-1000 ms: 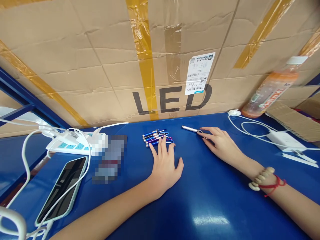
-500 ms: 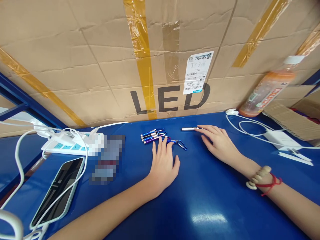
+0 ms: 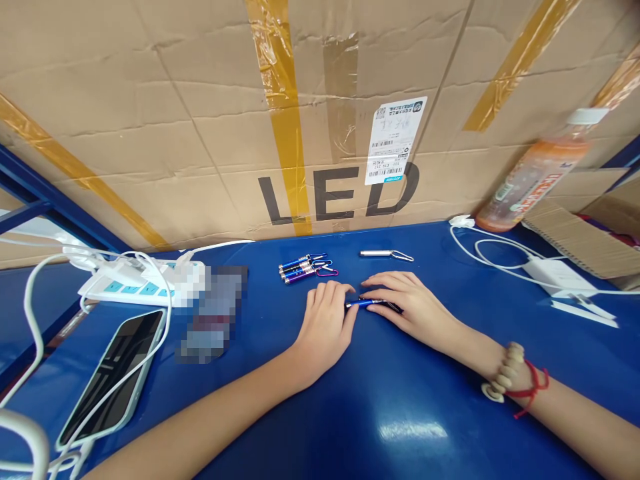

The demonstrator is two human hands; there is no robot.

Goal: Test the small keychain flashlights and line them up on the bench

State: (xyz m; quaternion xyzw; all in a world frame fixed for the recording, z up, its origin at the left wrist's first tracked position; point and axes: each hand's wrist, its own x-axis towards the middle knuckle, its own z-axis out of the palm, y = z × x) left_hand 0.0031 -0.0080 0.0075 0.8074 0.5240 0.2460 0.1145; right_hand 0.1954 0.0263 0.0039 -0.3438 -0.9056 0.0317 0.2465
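A slim blue keychain flashlight [image 3: 364, 303] with a carabiner clip lies low over the table between my hands. My left hand [image 3: 324, 325] has its thumb and curled fingers at the left end of it. My right hand [image 3: 416, 305] pinches its clip end between thumb and fingers, hiding part of the clip. Behind my left hand, several similar small flashlights [image 3: 302, 268] in blue, black and purple lie side by side with their clips to the right. Farther back, a silver flashlight [image 3: 376, 253] rests alone, its clip also pointing right.
A large cardboard box [image 3: 210, 133] walls off the back of the blue table [image 3: 310, 427]. At the left are a power strip [image 3: 125, 287], a phone [image 3: 113, 377] under white cables, and a blurred-out item. To the right stand a drink bottle [image 3: 537, 177] and a white charger [image 3: 560, 275].
My right hand has left the silver flashlight and come nearer to my left. The blue flashlight has moved from beside the group, rightward and closer to me, between both hands.
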